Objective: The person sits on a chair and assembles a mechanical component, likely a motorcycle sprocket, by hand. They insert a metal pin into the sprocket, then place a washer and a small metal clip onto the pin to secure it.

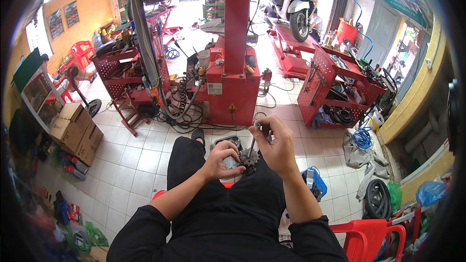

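Above my lap, my left hand (222, 162) curls its fingers and thumb around a light grey metal part (231, 163). Beside it, toward my right hand, is a dark toothed metal wheel (250, 159); whether the two are one piece I cannot tell. My right hand (275, 146) is closed, thumb and fingers pinching the upper end of a thin metal rod (252, 141). The rod slants down, and its lower end meets the toothed wheel. Just beyond my hands, a dark tray (228, 140) lies low near my shoe, its contents partly hidden.
A red lift column (232, 92) stands ahead, with cables and hoses around its base. Red tool carts (335, 87) flank it, and a scooter (297, 7) sits on a raised platform. Cardboard boxes (75, 131) are at left; a blue container (315, 184) and red chair (361, 237) at right.
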`<state>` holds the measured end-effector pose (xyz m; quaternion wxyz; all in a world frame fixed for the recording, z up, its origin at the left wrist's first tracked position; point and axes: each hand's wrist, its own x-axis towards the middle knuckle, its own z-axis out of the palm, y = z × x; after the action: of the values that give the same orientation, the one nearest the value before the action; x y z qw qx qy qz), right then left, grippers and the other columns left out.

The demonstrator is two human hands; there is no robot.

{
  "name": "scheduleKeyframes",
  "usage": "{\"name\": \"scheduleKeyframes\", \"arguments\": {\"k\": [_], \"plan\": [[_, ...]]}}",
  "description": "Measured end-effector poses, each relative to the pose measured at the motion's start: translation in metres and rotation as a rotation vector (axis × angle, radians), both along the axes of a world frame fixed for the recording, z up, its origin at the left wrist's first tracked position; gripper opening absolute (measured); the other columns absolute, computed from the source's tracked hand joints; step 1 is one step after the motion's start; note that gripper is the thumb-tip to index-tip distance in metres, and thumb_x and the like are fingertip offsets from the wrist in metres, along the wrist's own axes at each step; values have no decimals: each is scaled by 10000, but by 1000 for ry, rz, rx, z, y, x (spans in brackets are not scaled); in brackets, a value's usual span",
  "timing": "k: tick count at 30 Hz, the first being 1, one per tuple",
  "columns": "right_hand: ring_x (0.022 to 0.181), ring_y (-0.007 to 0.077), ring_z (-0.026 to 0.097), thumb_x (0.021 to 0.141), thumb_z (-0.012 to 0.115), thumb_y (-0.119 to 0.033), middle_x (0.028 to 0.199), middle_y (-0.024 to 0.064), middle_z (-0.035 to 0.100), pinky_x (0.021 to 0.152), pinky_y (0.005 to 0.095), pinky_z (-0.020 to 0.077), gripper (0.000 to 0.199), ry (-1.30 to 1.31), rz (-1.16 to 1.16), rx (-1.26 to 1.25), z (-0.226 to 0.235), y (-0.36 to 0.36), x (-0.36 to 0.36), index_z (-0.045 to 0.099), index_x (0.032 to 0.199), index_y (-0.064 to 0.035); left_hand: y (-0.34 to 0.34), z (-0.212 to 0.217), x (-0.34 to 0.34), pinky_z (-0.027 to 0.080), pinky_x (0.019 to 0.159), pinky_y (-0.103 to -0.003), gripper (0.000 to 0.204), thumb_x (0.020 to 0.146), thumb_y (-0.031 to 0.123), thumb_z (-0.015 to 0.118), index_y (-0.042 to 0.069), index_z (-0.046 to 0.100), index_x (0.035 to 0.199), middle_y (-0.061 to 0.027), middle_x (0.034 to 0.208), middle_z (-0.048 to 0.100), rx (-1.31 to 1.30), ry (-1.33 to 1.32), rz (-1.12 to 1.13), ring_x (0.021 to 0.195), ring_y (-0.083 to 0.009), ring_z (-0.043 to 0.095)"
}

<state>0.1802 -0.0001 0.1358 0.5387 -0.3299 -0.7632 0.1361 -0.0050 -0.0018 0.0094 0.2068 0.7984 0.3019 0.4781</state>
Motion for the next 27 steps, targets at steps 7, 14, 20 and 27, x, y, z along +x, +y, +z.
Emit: {"name": "scheduleKeyframes", "arguments": {"k": [7,14,20,27], "plan": [[629,169,549,783,726,-69,750,83,580,563,288,434,166,-38,52,36,-3,-1,-1,605,874,-2,2,-6,5,432,822,-370,544,577,316,887,84,520,905,-87,943,545,10,-24,165,910,-268,540],[611,182,541,753,741,-58,767,74,586,548,292,434,187,-110,136,114,-1,-10,-6,618,889,-21,-4,3,9,415,943,-387,760,580,375,884,44,508,1151,-141,1120,539,-135,-50,115,1080,-306,525],[611,183,543,750,744,-63,762,77,590,540,292,432,199,-109,207,159,2,-16,-7,619,900,-21,-2,-5,6,409,959,-395,726,584,377,875,25,549,1129,-146,1130,552,-207,-9,-12,1097,-306,518],[645,197,546,742,731,-49,768,79,595,585,310,443,199,-139,239,140,4,-21,-8,620,906,-22,-5,-3,8,422,918,-399,591,605,321,854,24,586,1040,-132,1069,570,-268,-61,-7,1026,-294,530]]}}
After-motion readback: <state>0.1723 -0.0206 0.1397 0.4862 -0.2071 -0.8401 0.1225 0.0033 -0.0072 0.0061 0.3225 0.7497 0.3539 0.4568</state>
